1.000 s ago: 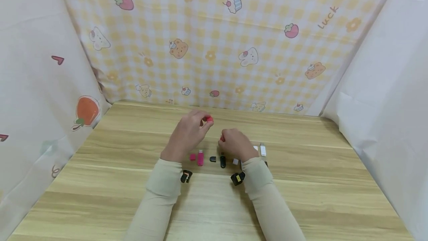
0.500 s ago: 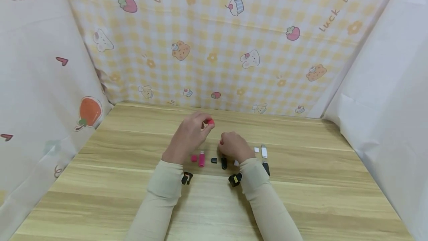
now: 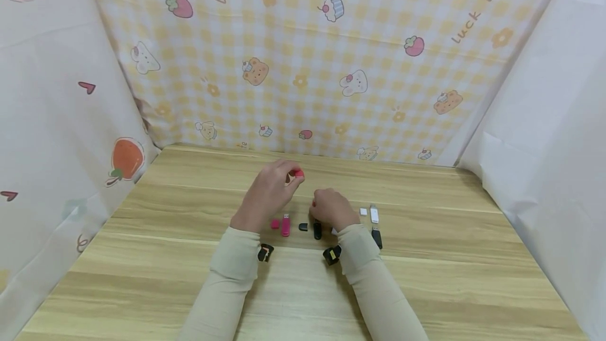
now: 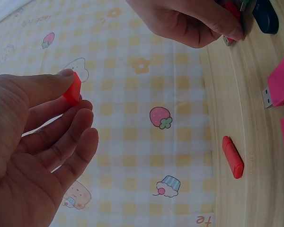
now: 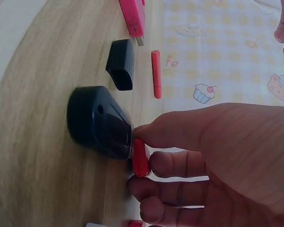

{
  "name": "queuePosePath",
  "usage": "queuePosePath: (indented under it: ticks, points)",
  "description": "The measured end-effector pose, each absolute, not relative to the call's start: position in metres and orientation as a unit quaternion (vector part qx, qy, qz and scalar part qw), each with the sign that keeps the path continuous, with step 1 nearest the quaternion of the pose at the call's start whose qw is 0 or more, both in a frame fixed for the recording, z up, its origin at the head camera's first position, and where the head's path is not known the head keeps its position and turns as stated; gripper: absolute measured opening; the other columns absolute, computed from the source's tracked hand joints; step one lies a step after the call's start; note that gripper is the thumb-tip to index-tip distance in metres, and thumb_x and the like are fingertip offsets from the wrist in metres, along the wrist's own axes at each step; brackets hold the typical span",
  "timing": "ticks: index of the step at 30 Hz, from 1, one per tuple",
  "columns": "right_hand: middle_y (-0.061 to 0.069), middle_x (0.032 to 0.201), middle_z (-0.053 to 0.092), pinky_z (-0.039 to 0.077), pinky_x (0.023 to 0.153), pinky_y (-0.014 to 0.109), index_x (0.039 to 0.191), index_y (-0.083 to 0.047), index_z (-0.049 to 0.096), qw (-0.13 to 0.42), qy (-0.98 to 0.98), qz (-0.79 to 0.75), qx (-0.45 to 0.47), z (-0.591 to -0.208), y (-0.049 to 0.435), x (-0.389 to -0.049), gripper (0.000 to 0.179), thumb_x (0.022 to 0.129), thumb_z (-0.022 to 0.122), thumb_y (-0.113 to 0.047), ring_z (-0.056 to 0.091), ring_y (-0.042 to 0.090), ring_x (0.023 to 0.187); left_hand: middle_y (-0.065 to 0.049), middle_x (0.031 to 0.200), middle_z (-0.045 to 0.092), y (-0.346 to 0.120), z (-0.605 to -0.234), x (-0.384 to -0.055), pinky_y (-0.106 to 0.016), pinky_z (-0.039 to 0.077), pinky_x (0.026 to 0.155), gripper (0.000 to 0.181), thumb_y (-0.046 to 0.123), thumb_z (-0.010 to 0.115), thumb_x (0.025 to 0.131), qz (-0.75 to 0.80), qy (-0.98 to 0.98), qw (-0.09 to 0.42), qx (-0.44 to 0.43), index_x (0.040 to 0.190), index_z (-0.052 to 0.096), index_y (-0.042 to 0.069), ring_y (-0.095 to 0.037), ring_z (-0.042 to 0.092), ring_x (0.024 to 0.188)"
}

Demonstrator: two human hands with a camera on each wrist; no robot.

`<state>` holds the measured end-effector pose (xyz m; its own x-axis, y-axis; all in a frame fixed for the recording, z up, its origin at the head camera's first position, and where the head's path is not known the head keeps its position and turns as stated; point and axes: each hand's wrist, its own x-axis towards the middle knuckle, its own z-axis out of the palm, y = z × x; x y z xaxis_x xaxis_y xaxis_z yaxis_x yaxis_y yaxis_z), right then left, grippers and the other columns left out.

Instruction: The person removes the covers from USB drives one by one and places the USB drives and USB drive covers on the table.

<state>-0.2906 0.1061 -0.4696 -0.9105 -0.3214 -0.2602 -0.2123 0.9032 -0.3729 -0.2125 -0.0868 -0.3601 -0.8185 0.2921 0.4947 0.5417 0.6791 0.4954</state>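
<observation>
My left hand [image 3: 267,193] is raised above the table and pinches a small red USB stick cap [image 4: 74,90] between thumb and index finger. My right hand [image 3: 333,208], lower and to the right, pinches a red USB stick [image 5: 140,158] at the table top; its metal plug shows in the left wrist view. Close by the right fingers lies a black USB stick [image 5: 97,123], with its black cap [image 5: 120,66] to its left in the head view. A second red stick [image 4: 233,157] lies on the table, hidden in the head view.
A pink USB stick [image 3: 286,225] lies beside its pink cap [image 3: 275,223]. On the right are a white USB stick [image 3: 374,213], a white cap [image 3: 363,211] and another black stick [image 3: 376,238]. Behind the wooden table [image 3: 426,288] hangs a checked cloth [image 3: 303,57].
My right hand has shifted slightly down and left, uncovering the white cap and the black stick on the right. My left hand keeps the red cap in nearly the same place.
</observation>
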Motion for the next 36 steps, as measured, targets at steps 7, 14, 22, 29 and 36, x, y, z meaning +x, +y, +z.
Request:
queuePosePath:
  ticks: [7, 14, 22, 29, 36]
  points:
    - [-0.006, 0.054, 0.044, 0.036, 0.045, 0.029, 0.068, -0.016, 0.056, 0.151, 0.966, -0.150, -0.144, -0.483, 0.110, -0.298, 0.029, 0.096, 0.065, -0.019, 0.044, 0.012, 0.045, -0.012, 0.109, 0.077, -0.086, -0.361, -0.213, -0.035, 0.062, 0.079, 0.018, 0.012, 0.074, 0.103, -0.323, -0.896, 0.194, -0.234, 0.116, 0.077, -0.001, -0.024, 0.071, 0.089]
    - [-0.005, 0.059, 0.049, 0.038, 0.048, 0.030, 0.075, -0.017, 0.057, 0.137, 0.965, -0.146, -0.168, -0.473, 0.111, -0.290, 0.025, 0.098, 0.062, -0.021, 0.048, 0.013, 0.050, -0.013, 0.111, 0.076, -0.083, -0.366, -0.215, -0.036, 0.063, 0.079, 0.019, 0.012, 0.074, 0.103, -0.323, -0.899, 0.183, -0.234, 0.116, 0.076, -0.001, -0.028, 0.072, 0.092]
    - [0.005, 0.082, 0.062, 0.047, 0.063, 0.032, 0.092, -0.008, 0.065, 0.084, 0.972, -0.169, -0.140, -0.392, 0.108, -0.245, 0.023, 0.108, 0.066, -0.025, 0.057, 0.020, 0.070, -0.010, 0.107, 0.076, -0.079, -0.371, -0.216, -0.035, 0.064, 0.081, 0.013, 0.011, 0.075, 0.102, -0.327, -0.905, 0.154, -0.224, 0.111, 0.075, 0.002, -0.023, 0.073, 0.092]
    - [0.004, 0.078, 0.064, 0.046, 0.058, 0.029, 0.095, -0.008, 0.066, 0.063, 0.969, -0.196, -0.140, -0.368, 0.128, -0.243, 0.021, 0.109, 0.066, -0.024, 0.058, 0.016, 0.062, -0.011, 0.104, 0.079, -0.075, -0.379, -0.222, -0.030, 0.063, 0.074, 0.010, 0.010, 0.076, 0.102, -0.312, -0.915, 0.138, -0.217, 0.107, 0.075, 0.001, -0.019, 0.074, 0.083]
    - [0.004, 0.077, 0.060, 0.044, 0.061, 0.030, 0.094, -0.007, 0.066, 0.028, 0.969, -0.197, -0.149, -0.352, 0.147, -0.241, 0.022, 0.109, 0.066, -0.023, 0.053, 0.017, 0.066, -0.009, 0.094, 0.080, -0.071, -0.385, -0.226, -0.024, 0.056, 0.061, 0.016, 0.015, 0.073, 0.105, -0.302, -0.926, 0.111, -0.198, 0.112, 0.077, 0.002, -0.014, 0.069, 0.070]
